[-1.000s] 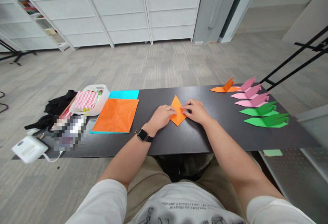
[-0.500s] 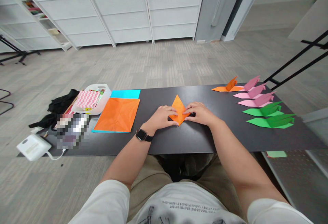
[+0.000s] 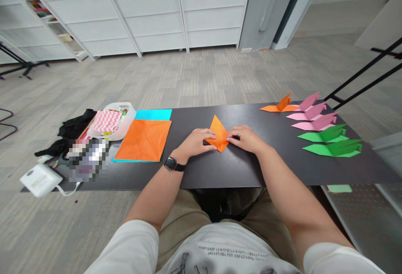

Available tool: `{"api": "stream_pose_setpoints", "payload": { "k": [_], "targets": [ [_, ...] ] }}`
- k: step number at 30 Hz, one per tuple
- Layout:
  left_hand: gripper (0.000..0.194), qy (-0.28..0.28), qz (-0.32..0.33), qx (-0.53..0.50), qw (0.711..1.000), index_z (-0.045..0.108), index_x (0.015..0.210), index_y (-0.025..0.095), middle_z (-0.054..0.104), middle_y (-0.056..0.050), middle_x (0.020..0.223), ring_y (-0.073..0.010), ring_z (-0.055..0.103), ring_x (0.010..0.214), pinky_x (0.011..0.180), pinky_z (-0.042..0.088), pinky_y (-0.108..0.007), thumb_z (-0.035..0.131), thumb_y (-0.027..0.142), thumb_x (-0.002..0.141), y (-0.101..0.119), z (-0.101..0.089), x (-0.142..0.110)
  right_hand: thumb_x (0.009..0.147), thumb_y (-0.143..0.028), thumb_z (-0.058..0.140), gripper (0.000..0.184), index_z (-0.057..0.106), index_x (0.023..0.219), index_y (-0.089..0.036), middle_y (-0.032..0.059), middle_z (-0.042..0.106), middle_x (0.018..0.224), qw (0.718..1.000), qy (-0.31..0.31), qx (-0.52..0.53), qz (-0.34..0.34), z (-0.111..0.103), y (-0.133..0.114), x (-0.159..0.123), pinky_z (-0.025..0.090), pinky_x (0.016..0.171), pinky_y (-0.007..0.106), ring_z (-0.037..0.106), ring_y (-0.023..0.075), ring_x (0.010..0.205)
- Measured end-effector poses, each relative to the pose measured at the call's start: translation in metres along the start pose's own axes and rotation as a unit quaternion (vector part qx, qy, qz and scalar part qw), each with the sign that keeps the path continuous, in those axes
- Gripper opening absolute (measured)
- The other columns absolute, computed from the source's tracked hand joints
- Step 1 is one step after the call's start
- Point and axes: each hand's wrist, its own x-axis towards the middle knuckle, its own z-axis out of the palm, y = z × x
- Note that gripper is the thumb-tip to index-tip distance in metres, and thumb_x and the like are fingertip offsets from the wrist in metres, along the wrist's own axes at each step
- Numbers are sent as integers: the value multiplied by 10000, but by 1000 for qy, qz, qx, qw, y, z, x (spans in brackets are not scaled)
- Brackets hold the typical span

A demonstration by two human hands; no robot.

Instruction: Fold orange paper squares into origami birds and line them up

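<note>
Orange paper (image 3: 220, 131): apex rotated toward 11 o'clock. My left hand (image 3: 198, 142) and right hand (image 3: 246, 139) pinch opposite edges.

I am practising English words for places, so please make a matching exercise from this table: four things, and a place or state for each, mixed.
Things:
1. watch
2. basket
3. folded sheet
4. green birds

Places or states:
A. holds a pink-and-white zigzag item
B. near the right end of the table
C. on the left wrist
D. between left hand and right hand

Right pairs: 1-C, 2-A, 3-D, 4-B
</note>
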Motion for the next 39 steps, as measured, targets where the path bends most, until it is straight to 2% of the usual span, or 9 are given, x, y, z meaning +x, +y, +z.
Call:
{"api": "stream_pose_setpoints", "payload": {
  "k": [3,6,12,15,20,24,28,33,39],
  "targets": [
    [386,38,-29,12,999,722,1255,275,732,-72,1325,-271,656,1283,1154,486,-449,792,437,912,6,-1,-1,1033,-328,572,225,780,978,-261,68,770,992,999,33,14,7,-3,-7,2,511,885,384,699,235,933],
    [321,87,-78,48,992,709,1234,248,732,-81,1268,-275,669,1210,1107,509,-453,735,372,939,8,2,0,1047,-332,530,243,759,1004,-261,80,755,1012,997,66,25,19,-5,-14,2,526,905,393,689,248,964],
    [245,116,-130,100,980,744,1198,230,766,-62,1225,-268,681,1137,1063,514,-439,618,268,992,0,10,6,1064,-341,493,245,716,1005,-258,84,738,1031,992,124,25,21,-3,-25,3,530,919,392,678,250,988],
    [253,119,-151,114,975,776,1174,256,788,-42,1212,-266,685,1101,1045,512,-448,586,249,1007,-1,10,7,1026,-384,575,208,721,1101,-256,94,740,1101,992,121,23,28,-1,-26,4,538,937,407,679,268,1030],
    [287,110,-164,136,971,798,1162,288,804,-46,1182,-273,690,1080,1020,505,-464,532,312,1057,5,5,7,932,-444,724,400,721,1290,-266,102,729,1198,995,97,4,35,4,-20,4,534,1011,449,675,302,1122],
    [283,112,-165,140,970,799,1158,286,807,-50,1164,-277,688,1056,1003,501,-464,536,324,1060,10,5,8,943,-334,689,349,766,1278,-273,72,758,1065,994,83,-17,63,12,-10,5,554,922,405,703,266,996],
    [220,117,-172,134,969,795,1140,280,809,-40,1132,-283,697,1039,976,506,-456,619,330,1016,14,10,9,971,-248,612,321,805,1226,-280,54,787,1043,995,67,-34,72,16,-6,7,552,868,375,720,244,955],
    [190,113,-186,150,964,779,1122,280,797,-48,1098,-280,708,1013,940,511,-433,652,333,991,16,14,11,1003,-238,588,289,829,1150,-299,47,794,1064,992,80,-68,73,19,-15,9,544,843,362,724,237,967],
    [151,102,-203,186,956,749,1078,267,783,-67,1043,-283,713,978,893,498,-419,648,326,982,17,14,11,1007,-215,575,301,818,1172,-279,53,776,1049,991,84,-75,73,20,-24,12,530,825,349,714,234,971]
  ]
}}
